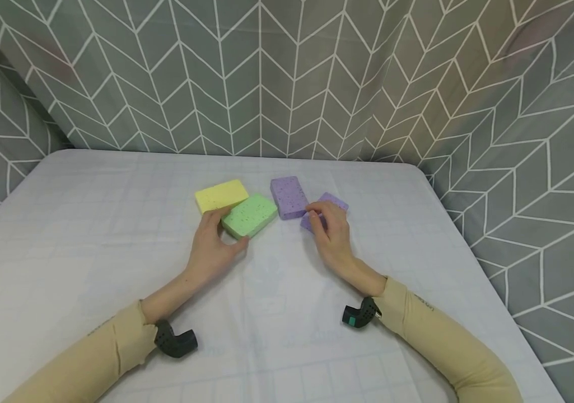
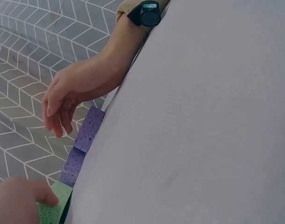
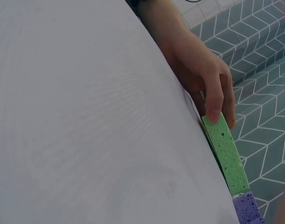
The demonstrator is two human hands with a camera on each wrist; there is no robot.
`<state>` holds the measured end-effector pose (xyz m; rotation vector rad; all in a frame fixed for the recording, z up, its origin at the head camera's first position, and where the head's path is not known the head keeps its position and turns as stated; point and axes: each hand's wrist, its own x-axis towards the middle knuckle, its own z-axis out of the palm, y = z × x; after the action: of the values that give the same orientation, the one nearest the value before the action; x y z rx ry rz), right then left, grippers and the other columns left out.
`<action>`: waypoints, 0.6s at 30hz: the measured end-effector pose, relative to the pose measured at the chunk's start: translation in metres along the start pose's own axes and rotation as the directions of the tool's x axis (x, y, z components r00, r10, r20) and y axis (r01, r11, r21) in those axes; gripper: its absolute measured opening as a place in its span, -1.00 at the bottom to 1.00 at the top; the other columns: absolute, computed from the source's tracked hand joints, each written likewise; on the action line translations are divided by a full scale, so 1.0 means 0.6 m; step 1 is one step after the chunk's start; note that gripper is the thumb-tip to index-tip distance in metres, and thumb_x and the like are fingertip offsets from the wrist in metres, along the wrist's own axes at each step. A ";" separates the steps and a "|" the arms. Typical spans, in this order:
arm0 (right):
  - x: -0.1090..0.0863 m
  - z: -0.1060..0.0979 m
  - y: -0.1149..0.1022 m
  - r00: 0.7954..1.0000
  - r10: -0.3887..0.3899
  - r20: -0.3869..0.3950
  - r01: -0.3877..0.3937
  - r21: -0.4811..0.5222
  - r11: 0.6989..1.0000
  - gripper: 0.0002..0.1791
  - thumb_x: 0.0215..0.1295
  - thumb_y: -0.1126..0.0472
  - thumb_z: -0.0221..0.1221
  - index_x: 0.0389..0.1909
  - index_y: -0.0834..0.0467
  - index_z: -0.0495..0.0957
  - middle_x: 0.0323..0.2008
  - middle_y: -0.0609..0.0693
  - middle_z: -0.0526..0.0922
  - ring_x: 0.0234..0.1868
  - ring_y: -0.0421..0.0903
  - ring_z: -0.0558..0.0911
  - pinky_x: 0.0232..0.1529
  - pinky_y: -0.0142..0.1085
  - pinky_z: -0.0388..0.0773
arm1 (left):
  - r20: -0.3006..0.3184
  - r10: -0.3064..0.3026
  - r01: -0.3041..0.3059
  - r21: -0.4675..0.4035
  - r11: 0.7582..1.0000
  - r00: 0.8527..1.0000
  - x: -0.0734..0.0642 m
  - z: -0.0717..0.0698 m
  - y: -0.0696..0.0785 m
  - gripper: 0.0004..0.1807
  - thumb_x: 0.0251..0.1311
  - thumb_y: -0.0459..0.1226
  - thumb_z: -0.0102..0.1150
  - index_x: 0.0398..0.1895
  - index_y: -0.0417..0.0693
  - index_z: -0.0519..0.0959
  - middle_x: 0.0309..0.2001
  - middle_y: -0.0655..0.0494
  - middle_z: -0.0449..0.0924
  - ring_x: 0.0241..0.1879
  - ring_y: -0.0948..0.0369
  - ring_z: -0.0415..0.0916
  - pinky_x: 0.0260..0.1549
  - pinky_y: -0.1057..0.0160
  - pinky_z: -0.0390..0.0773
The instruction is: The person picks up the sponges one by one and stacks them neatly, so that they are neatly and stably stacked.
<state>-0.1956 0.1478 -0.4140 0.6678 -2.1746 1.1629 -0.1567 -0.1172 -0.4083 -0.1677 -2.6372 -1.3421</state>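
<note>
My left hand grips the green sponge, thumb at its near edge and fingers at its far left side. Behind it lies a yellow sponge, partly covered by the green one. To the right, a purple sponge lies flat, close to the green sponge's corner. A second purple sponge sits beneath my right hand, which hides much of it. In the left wrist view the right hand hangs above the purple sponges with loosely bent fingers, holding nothing.
A white cloth covers the table, whose far edge runs just behind the sponges. Grey patterned curtains hang behind and at both sides. Each wrist carries a small black camera, the left camera and the right camera.
</note>
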 end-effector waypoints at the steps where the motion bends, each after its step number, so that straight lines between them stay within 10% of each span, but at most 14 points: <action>1: 0.000 0.000 0.000 1.000 -0.001 0.003 0.001 -0.002 1.000 -0.73 0.45 0.21 0.00 -0.13 0.30 0.60 -0.25 0.18 0.67 -0.17 0.06 0.55 0.12 -0.01 0.40 | -0.002 -0.005 0.005 -0.010 1.000 1.000 0.000 -0.001 -0.001 -0.15 0.07 -0.27 0.42 0.41 -0.35 0.25 0.31 -0.25 0.26 0.35 -0.14 0.28 0.43 -0.07 0.34; 18: 0.002 -0.001 -0.004 1.000 -0.001 0.029 0.001 0.001 1.000 -0.74 0.45 0.22 0.00 -0.11 0.28 0.61 -0.21 0.14 0.66 -0.14 0.04 0.57 -0.02 -0.13 0.49 | -0.013 -0.031 0.031 -0.053 0.998 0.999 0.000 -0.003 -0.006 -0.18 0.11 -0.28 0.36 0.41 -0.32 0.22 0.34 -0.25 0.26 0.37 -0.14 0.27 0.43 -0.05 0.34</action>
<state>-0.1944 0.1471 -0.4113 0.6897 -2.1971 1.1614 -0.1574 -0.1208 -0.4103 -0.1250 -2.6050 -1.4189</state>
